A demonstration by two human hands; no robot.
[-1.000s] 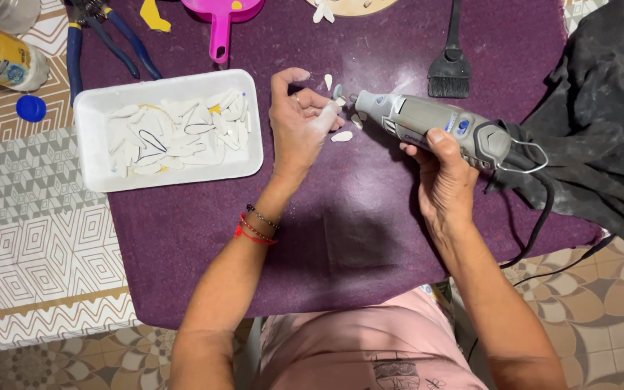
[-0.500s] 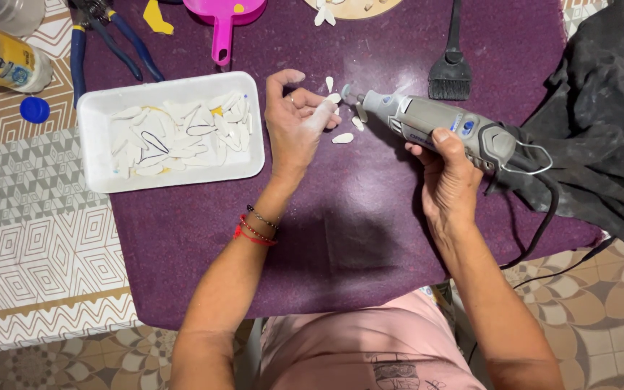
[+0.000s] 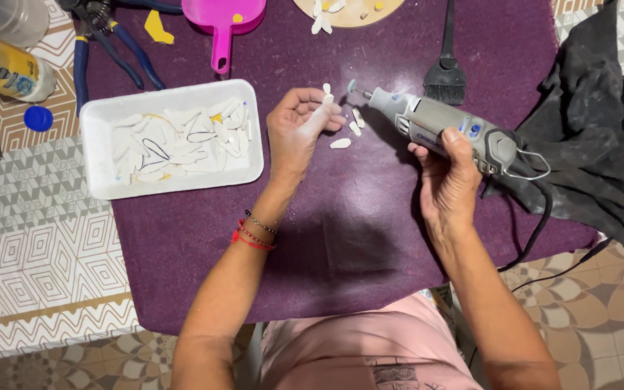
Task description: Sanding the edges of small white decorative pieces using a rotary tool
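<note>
Small white petal-shaped piece (image 3: pixel 326 96) sat pinched between the fingertips of the left hand (image 3: pixel 299 130), raised just above the purple cloth-covered bench (image 3: pixel 341 238). The right hand (image 3: pixel 448 173) was closed around the grey corded rotary tool (image 3: pixel 438 124), its grip wrapped on the body with the thumb near the blue switch. Half a second earlier the tool's small grinding tip (image 3: pixel 352 86) lay right against the piece; now it stood just apart from it, so the grinding contact appeared broken. Against the frame a second ago, the left hand had shifted little. Three loose white pieces (image 3: pixel 341 143) lay on the cloth between the hands. To the left stood a white foam tray (image 3: pixel 95 115) of similar cut shapes; a black brush (image 3: pixel 444 72) and a dark cloth (image 3: pixel 601 144) lay beyond the tool.
</note>
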